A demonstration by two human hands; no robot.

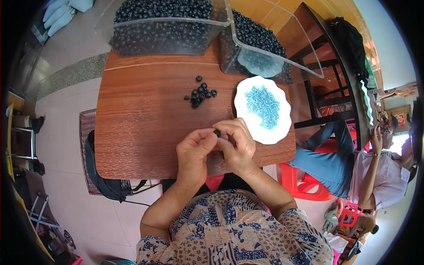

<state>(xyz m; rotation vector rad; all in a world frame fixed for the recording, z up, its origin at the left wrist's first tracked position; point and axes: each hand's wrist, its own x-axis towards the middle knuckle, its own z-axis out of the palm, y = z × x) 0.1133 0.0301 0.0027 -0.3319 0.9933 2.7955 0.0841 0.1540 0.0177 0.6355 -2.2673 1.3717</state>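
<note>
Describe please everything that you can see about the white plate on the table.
The white plate looks smooth and shallow, with a wavy, scalloped rim; plastic or ceramic, hard to tell. It lies flat, right way up, near the right edge of the brown wood-look table. A loose, spread heap of tiny translucent blue bits covers its middle. The right hand is close to its left edge; whether they touch is unclear.
</note>
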